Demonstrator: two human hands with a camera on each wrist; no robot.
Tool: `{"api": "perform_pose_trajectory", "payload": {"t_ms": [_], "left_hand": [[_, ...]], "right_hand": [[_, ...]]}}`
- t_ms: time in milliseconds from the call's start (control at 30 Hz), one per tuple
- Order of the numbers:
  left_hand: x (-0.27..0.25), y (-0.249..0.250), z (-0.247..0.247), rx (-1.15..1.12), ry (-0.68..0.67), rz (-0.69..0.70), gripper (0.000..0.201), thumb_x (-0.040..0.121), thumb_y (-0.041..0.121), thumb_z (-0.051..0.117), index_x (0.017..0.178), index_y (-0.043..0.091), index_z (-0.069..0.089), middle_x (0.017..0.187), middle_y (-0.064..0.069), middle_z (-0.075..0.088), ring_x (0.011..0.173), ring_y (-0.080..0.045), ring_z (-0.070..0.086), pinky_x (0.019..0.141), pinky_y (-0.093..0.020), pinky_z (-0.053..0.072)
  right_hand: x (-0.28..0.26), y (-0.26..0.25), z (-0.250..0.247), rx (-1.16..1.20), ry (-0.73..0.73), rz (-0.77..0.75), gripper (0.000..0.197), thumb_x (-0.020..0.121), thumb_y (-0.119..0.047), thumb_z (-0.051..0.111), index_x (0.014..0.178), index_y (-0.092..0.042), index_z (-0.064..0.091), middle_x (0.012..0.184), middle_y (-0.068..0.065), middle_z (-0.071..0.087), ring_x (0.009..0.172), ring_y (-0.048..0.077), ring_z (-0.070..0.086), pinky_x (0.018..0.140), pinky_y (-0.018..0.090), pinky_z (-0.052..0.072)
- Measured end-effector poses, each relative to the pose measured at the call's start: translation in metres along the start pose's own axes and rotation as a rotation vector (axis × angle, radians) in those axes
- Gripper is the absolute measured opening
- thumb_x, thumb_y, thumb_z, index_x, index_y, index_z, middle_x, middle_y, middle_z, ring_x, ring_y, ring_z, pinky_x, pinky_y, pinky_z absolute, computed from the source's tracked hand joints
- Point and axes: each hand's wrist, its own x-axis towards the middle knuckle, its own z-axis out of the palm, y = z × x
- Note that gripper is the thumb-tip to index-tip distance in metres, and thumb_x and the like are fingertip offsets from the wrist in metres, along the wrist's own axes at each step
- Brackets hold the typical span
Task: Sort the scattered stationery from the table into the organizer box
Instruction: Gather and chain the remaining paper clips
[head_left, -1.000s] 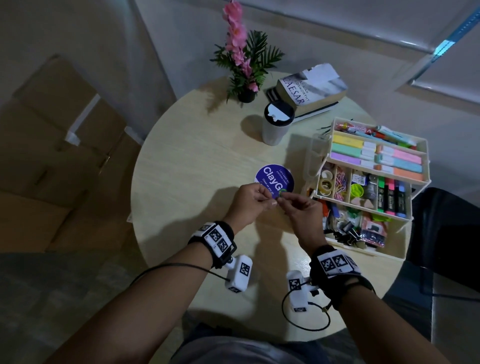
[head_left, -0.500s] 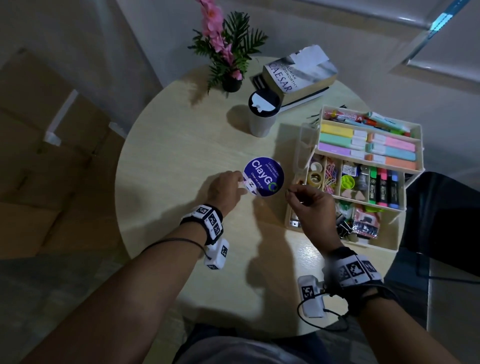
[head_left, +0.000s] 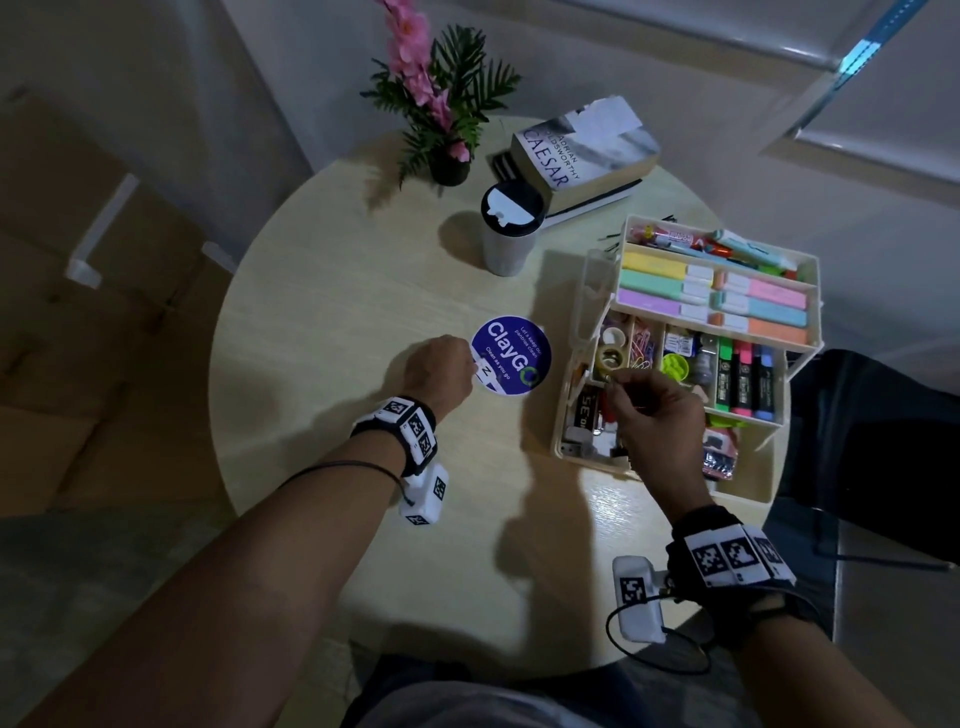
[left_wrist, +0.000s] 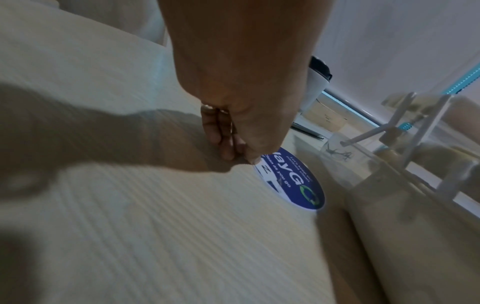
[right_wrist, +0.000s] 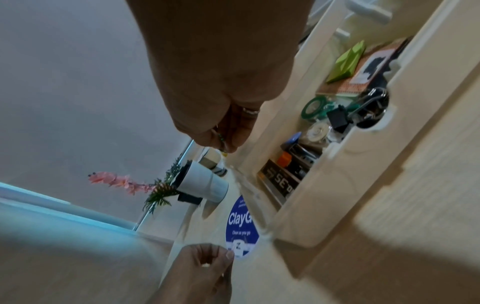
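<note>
Pinching a small clip (right_wrist: 222, 142) over the organizer box (head_left: 563, 415) edge, right hand (head_left: 657, 410); left hand (head_left: 439, 371) curled at sticker (head_left: 511, 361) edge.

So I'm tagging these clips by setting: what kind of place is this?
Probably an office pantry or break area, though I can't be sure. A round table bears a sticker urging clean pantries, beside a travel cup, a book and a potted plant.

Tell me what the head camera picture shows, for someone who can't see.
A right hand pinches something tiny above an open cream plastic organizer box full of stationery. The left hand touches a round blue sticker on the pale round wooden table.
</note>
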Motion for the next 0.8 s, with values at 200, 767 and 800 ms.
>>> {"api": "perform_pose_trajectory", "payload": {"t_ms": [200, 767, 800], "left_hand": [[0.0054, -0.0045, -0.0003, 0.042, -0.09, 0.073, 0.024, 0.097, 0.029, 0.064, 0.11, 0.009, 0.072, 0.111, -0.014, 0.071, 0.096, -0.034, 0.07, 0.075, -0.037, 0.055], [0.0055, -0.0033, -0.0092, 0.056, -0.147, 0.14, 0.026, 0.097, 0.031, 0.058, 0.101, 0.01, 0.073, 0.106, -0.011, 0.071, 0.089, -0.031, 0.069, 0.073, -0.038, 0.058], [0.0045, -0.0038, -0.0093, 0.059, -0.151, 0.147, 0.026, 0.097, 0.031, 0.057, 0.102, 0.01, 0.072, 0.106, -0.011, 0.071, 0.09, -0.031, 0.069, 0.073, -0.037, 0.057]], "right_hand": [[0.0093, -0.0014, -0.0087, 0.01, 0.026, 0.002, 0.014, 0.095, -0.002, 0.072, 0.103, -0.011, 0.077, 0.09, -0.004, 0.078, 0.079, 0.004, 0.075, 0.07, 0.016, 0.059], [0.0085, -0.002, -0.001, -0.066, 0.026, -0.023, 0.018, 0.096, -0.004, 0.072, 0.095, -0.022, 0.075, 0.084, 0.001, 0.079, 0.072, 0.017, 0.076, 0.062, 0.027, 0.062], [0.0081, -0.0027, -0.0013, -0.06, 0.025, -0.024, 0.02, 0.096, -0.004, 0.072, 0.095, -0.023, 0.075, 0.084, 0.0, 0.078, 0.074, 0.016, 0.076, 0.063, 0.025, 0.062]]}}
